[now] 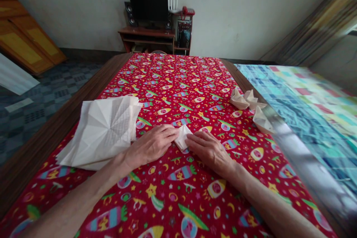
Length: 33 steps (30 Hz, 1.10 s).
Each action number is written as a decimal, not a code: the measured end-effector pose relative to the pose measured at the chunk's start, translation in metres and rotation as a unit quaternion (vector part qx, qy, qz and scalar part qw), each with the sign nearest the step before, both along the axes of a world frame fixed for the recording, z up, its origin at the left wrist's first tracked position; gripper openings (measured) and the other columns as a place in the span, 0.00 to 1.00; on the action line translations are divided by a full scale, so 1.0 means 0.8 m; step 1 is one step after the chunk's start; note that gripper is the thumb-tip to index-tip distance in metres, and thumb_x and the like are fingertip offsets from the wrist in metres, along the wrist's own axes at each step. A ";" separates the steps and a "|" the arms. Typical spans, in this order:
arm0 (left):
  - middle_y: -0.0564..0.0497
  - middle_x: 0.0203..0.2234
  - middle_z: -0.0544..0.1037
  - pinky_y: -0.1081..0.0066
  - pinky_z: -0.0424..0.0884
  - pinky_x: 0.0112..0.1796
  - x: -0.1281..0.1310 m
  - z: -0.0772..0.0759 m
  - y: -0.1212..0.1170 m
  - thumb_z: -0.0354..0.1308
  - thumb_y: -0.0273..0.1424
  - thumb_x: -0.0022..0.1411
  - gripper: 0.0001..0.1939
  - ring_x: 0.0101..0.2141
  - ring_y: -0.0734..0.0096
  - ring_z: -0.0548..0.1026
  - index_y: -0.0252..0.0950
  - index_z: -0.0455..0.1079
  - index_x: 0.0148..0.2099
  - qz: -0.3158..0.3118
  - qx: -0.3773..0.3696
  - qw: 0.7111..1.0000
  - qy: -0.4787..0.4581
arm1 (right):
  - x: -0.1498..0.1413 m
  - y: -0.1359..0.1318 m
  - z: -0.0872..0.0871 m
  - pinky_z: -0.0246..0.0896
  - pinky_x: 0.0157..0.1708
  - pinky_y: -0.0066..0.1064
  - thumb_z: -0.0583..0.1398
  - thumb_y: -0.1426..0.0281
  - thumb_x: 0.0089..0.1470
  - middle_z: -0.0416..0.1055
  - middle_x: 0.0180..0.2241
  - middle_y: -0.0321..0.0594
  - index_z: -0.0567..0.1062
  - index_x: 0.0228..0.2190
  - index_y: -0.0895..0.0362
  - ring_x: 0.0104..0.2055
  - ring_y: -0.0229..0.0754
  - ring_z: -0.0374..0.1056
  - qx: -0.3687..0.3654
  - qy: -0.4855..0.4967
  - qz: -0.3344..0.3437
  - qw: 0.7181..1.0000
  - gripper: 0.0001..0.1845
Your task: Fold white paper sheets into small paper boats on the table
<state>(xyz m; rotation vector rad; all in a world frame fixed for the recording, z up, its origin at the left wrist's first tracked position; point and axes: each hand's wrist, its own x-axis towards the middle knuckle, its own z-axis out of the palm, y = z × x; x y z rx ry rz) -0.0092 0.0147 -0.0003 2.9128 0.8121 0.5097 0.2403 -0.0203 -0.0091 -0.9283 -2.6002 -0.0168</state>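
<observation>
A small folded white paper [182,137] lies on the red cloth between my two hands. My left hand [153,142] has its fingers pressed together on the paper's left edge. My right hand [209,149] pinches or presses the right edge, with its fingertips over the paper. The undersides of both hands' fingers are hidden. To the left of my left hand lies a stack of creased white paper sheets [107,130], the top one marked with folds radiating from its middle.
Folded paper boats [239,99] sit near the table's right edge. The red patterned cloth [178,200] covers the wooden table [92,91]. A bed with a checked cover [301,108] adjoins on the right. A monitor [148,5] stands on a desk beyond.
</observation>
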 end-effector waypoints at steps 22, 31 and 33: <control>0.47 0.44 0.75 0.69 0.71 0.46 0.003 -0.003 0.012 0.47 0.26 0.69 0.12 0.46 0.69 0.71 0.32 0.69 0.49 -0.070 -0.018 0.997 -0.030 | -0.007 0.007 -0.003 0.62 0.45 0.39 0.53 0.67 0.62 0.74 0.47 0.40 0.75 0.42 0.55 0.46 0.44 0.65 -0.017 0.045 -0.014 0.999 0.12; 0.47 0.39 0.75 0.67 0.70 0.45 0.007 -0.014 0.013 0.47 0.25 0.68 0.09 0.42 0.69 0.70 0.32 0.69 0.44 -0.033 -0.007 0.996 -0.079 | -0.003 0.012 -0.013 0.65 0.41 0.35 0.54 0.73 0.61 0.76 0.41 0.41 0.74 0.43 0.56 0.42 0.42 0.67 -0.044 0.165 -0.001 0.985 0.11; 0.48 0.39 0.74 0.67 0.70 0.46 0.008 -0.015 0.012 0.48 0.23 0.67 0.08 0.43 0.68 0.70 0.33 0.68 0.45 -0.027 -0.017 0.996 -0.081 | -0.004 0.012 -0.012 0.64 0.41 0.36 0.53 0.73 0.61 0.76 0.40 0.42 0.74 0.42 0.57 0.41 0.42 0.67 -0.039 0.156 -0.003 0.987 0.11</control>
